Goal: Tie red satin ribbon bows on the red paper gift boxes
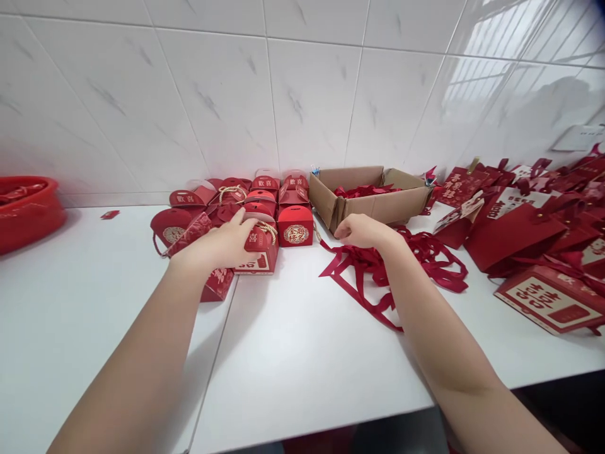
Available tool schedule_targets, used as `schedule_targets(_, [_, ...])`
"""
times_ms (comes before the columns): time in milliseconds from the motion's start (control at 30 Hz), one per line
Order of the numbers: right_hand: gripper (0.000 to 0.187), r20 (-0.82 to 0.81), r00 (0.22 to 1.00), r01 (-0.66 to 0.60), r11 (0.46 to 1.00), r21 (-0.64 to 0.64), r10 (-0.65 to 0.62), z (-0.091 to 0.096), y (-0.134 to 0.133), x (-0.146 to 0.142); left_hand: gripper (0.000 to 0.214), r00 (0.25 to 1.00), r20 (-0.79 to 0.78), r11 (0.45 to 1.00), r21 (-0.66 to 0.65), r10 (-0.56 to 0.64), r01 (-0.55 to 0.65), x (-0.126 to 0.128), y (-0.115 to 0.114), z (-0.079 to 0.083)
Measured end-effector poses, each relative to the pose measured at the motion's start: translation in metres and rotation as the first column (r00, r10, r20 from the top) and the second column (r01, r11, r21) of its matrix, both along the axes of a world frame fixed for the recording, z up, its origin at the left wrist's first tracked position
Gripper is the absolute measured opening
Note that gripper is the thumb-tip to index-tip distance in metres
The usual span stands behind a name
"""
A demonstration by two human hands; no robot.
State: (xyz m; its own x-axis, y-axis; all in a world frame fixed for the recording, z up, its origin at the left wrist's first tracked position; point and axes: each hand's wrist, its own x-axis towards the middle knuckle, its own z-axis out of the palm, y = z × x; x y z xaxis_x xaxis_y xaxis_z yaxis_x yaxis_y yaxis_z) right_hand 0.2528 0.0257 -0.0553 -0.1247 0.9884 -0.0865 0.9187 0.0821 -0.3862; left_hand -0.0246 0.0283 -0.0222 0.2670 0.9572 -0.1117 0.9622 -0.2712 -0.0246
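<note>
Left grip (pixel 221 244): your fingers spread over the rope-handled box (pixel 267 253) directly beneath; I could not tell whether they clasped it.
Right grip (pixel 362 232): your fingers curled inward; I could not tell whether they held anything.
Red ribbon (pixel 371 260): lay tangled below your right grip.
Handling: light pressure seemed wisest, keeping the box uncrushed and your wrist unsnagged.

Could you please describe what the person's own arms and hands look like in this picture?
The left hand and right hand are both ungloved, with no watch or bracelet at either wrist. The left forearm and right forearm are bare, with no sleeve in view, and widen away from the wrists. The shoulders are out of the picture.
</note>
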Motion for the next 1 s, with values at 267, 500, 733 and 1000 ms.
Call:
schedule_targets(267, [0.035, 0.051, 0.999, -0.001, 1.0, -0.013, 0.002, -0.008, 0.013, 0.009, 0.04, 0.993, 0.047, 0.987, -0.111, -0.107, 0.112, 0.0, -0.004, 0.004])
schedule_targets(500, [0.026, 0.06, 0.998, -0.022, 1.0, 0.0, 0.022, 0.0, 0.01, 0.006, 0.024, 0.907, 0.237, 0.927, -0.051, -0.349, 0.371, 0.016, -0.035, 0.011])
schedule_targets(733, [0.03, 0.073, 0.996, -0.047, 0.999, -0.015, 0.048, 0.011, 0.0, 0.009, 0.023, 0.85, 0.395, 0.899, -0.112, -0.35, 0.422, 0.017, -0.055, 0.028])
schedule_targets(1000, [0.051, 0.188, 0.98, -0.016, 0.966, -0.26, 0.066, -0.016, 0.017, 0.0, 0.026, 0.913, 0.246, 0.897, -0.226, -0.325, 0.38, 0.014, -0.048, 0.021])
